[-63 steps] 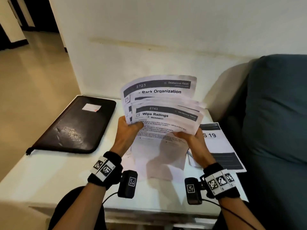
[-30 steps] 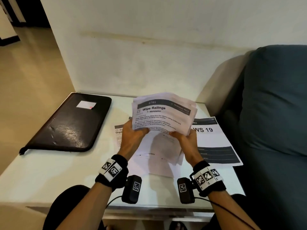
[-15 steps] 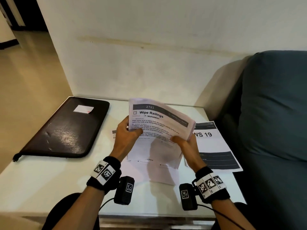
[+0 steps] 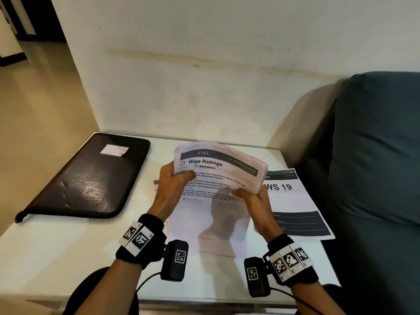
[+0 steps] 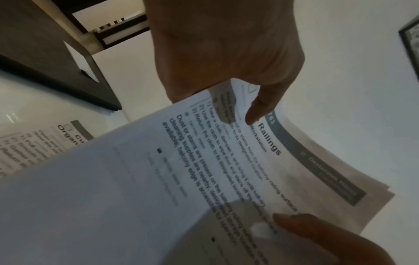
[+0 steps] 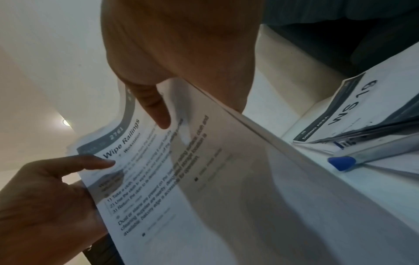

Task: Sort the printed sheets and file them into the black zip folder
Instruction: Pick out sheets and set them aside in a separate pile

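Both hands hold one stack of printed sheets upright, its lower edge standing on the white table just to the right of the black zip folder. The left hand pinches the stack's left edge, thumb on the "Wipe Railings" page and fingers behind; the right hand grips the right edge the same way. The folder lies flat and looks closed, a white label near its far end, so nothing appears to be filed in it yet.

More paper lies further right of the folder: a sheet marked "WS 19" beyond the right hand, and part of another page showing between the folder and the left hand. In the right wrist view a blue-capped pen rests on the papers by the "WS 19" sheet.

The top edges of the stack look uneven, so the squaring seems unfinished. If either pinch loosens, the sheets could fan out or slide onto the loose pages and mix the order. Uneven corners might also snag on the folder's zip at filing, and both hands are occupied while the folder needs opening
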